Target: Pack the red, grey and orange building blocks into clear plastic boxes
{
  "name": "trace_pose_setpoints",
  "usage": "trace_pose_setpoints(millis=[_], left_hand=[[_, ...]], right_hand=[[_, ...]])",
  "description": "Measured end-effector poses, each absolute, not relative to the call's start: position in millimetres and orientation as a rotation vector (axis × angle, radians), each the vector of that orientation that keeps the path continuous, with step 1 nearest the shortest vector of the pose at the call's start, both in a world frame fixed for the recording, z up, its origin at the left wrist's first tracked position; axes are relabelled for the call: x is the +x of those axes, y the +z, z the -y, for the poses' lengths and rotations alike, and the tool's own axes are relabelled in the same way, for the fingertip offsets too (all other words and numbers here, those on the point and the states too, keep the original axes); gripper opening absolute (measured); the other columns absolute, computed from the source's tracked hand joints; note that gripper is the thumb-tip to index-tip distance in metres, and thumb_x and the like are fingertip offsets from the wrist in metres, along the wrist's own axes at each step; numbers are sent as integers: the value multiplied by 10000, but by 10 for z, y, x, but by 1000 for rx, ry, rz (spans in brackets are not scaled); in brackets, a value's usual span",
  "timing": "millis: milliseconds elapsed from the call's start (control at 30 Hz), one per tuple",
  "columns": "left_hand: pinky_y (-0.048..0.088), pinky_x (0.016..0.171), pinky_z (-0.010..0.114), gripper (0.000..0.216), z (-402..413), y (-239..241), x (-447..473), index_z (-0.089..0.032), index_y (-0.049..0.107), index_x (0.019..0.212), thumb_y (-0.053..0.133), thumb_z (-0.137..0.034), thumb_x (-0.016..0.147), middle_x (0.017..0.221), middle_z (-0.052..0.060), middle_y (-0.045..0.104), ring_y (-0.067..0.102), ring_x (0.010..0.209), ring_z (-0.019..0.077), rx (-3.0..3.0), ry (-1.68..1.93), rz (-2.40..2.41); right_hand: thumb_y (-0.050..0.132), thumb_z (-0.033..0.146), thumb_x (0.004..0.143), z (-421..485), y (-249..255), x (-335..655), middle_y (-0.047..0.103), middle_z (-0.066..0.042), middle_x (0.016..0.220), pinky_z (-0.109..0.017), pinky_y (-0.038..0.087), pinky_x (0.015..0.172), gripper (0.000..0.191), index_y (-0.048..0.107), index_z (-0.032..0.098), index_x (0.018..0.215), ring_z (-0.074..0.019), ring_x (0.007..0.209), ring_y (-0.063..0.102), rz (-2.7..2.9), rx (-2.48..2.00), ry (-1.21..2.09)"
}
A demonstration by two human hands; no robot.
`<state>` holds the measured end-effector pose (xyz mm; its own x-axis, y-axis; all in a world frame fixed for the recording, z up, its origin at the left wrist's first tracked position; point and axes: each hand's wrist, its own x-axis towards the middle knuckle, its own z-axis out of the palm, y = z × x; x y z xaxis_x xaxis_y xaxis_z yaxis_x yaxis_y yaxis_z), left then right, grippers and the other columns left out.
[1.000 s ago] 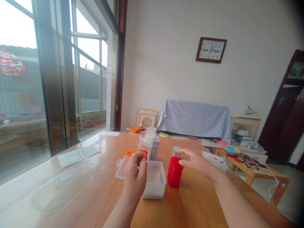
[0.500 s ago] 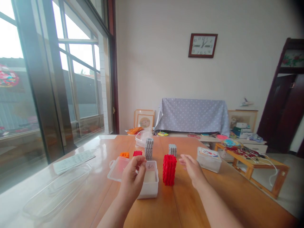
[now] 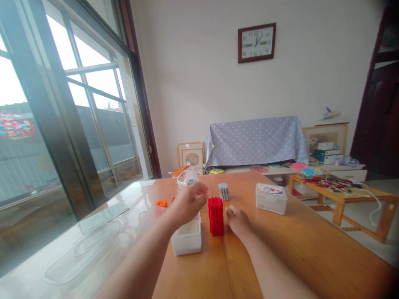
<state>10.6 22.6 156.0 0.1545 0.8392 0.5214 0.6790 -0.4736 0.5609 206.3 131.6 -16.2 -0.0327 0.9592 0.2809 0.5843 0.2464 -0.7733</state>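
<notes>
My left hand (image 3: 187,202) reaches forward over the white open box (image 3: 187,238), with its fingers pressed together near the tall grey block stack (image 3: 191,181), which it mostly hides. What the fingers hold, if anything, is hidden. My right hand (image 3: 237,219) rests on the wooden table (image 3: 296,249) with fingers curled, just right of the red block stack (image 3: 215,216) and apart from it. A short grey stack (image 3: 223,192) stands behind the red one. An orange block (image 3: 161,203) lies to the left.
A lidded clear box (image 3: 270,198) sits right of the stacks. A clear container (image 3: 183,176) stands at the table's far edge. A clear plastic lid (image 3: 81,253) and a paper sheet (image 3: 102,214) lie at left by the window. A low wooden table (image 3: 343,195) stands at right.
My left hand has moved forward over the white box toward the tall grey stack. My right hand has dropped from beside the red stack's top down to the table, fingers curling. The view has shifted.
</notes>
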Motion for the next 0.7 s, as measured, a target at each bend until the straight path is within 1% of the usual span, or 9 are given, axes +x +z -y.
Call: trace_pose_setpoints(millis=[67, 167, 267, 400, 500, 600, 700], left_hand=[[552, 874, 359, 251, -370, 1579, 168, -212, 708, 1031, 622, -221, 795, 1070, 82, 738, 689, 1006, 240, 2307, 1063, -1462], [553, 894, 367, 318, -549, 1568, 251, -221, 711, 1068, 682, -257, 753, 1107, 89, 732, 683, 1034, 259, 2391, 858, -1460], [545, 913, 379, 427, -669, 1561, 293, -222, 703, 1123, 737, -273, 701, 1141, 96, 725, 677, 1056, 276, 2435, 736, -1451], [539, 893, 383, 515, -755, 1595, 317, -232, 687, 1164, 769, -298, 659, 1168, 98, 715, 668, 1079, 302, 2475, 598, -1480], [540, 859, 374, 520, -797, 1611, 335, -231, 684, 1156, 767, -300, 648, 1140, 95, 719, 677, 1053, 308, 2504, 541, -1515], [543, 806, 344, 510, -842, 1589, 338, -237, 687, 1124, 761, -262, 621, 1093, 81, 729, 696, 980, 286, 2510, 545, -1511], [544, 783, 326, 480, -883, 1546, 328, -238, 688, 1083, 751, -237, 607, 1063, 71, 732, 699, 953, 270, 2500, 561, -1488]], right_hand=[[388, 444, 961, -1326, -165, 2068, 534, 7, 610, -282, 256, 599, 396, 493, 225, 648, -178, 652, 521, 1711, -1446, 580], [366, 445, 971, -1349, -175, 2071, 550, 0, 617, -284, 256, 590, 405, 503, 227, 658, -183, 653, 530, 1699, -1464, 572], [376, 448, 970, -1370, -184, 2065, 559, -5, 619, -283, 247, 584, 403, 519, 226, 665, -181, 649, 530, 1695, -1484, 564], [376, 451, 973, -1384, -191, 2052, 563, -11, 623, -285, 232, 582, 403, 524, 226, 673, -179, 642, 521, 1696, -1508, 553], [369, 450, 976, -1388, -190, 2042, 556, -8, 618, -288, 223, 583, 407, 518, 226, 671, -177, 635, 514, 1700, -1513, 546], [363, 442, 980, -1393, -192, 2034, 560, -7, 616, -289, 221, 586, 408, 521, 226, 672, -175, 629, 509, 1702, -1516, 543], [370, 438, 979, -1401, -199, 2030, 569, -14, 619, -290, 223, 586, 406, 533, 225, 675, -178, 637, 515, 1699, -1527, 545]])
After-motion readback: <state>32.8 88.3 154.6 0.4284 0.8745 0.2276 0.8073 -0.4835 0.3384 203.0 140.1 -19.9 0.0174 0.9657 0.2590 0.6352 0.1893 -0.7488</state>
